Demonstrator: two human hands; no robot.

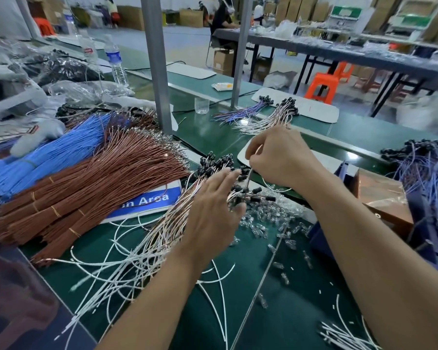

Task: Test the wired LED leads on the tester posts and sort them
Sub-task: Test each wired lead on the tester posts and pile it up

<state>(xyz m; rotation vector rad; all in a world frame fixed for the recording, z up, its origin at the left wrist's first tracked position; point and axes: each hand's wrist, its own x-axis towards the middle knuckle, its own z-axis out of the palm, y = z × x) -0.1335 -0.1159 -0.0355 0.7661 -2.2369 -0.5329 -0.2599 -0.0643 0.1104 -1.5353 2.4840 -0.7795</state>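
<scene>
1 head-worn view (wide-angle), facing forward and down, close over green bench [301, 324].

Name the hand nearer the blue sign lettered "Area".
Left. The left hand lies on the black-capped wire leads just right of the sign; the right hand is farther right, pinching one white lead.
</scene>
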